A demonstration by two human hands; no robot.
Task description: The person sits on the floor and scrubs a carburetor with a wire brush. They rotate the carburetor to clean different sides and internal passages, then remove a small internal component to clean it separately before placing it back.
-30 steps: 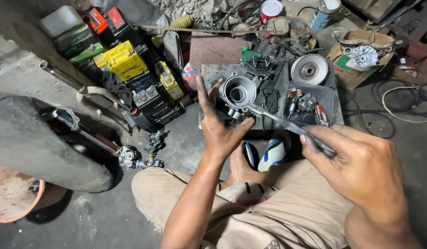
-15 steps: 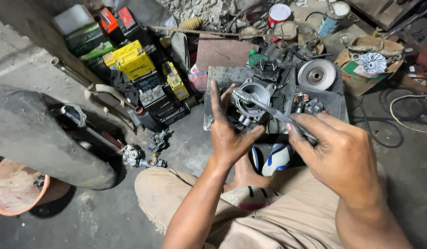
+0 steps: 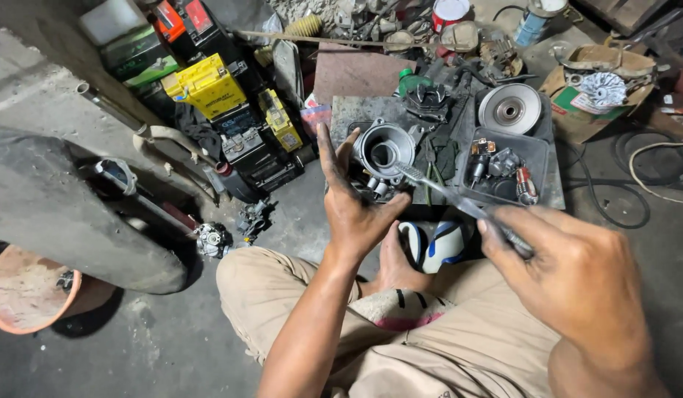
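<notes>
centre frame: left hand [image 3: 360, 210] grips round metal housing [image 3: 384, 149]; right hand [image 3: 570, 276] fingers pinch brush [image 3: 459, 203], cleaning step; next, bristles into bore.

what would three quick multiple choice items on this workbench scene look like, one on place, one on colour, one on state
1. Where is the round pulley disc?
A. on the metal tray's far right corner
B. in the person's lap
C. inside the orange tub

2. What colour is the biggest battery in the pile at left?
A. white
B. yellow
C. purple

3. What is the right hand doing?
A. resting open on the knee
B. holding a brush
C. gripping the pulley disc

Answers:
1 A, it lies on the tray beyond the dark bin.
2 B, its case is bright yellow.
3 B, fingers close round the handle, bristles by the housing in the left hand.
</notes>
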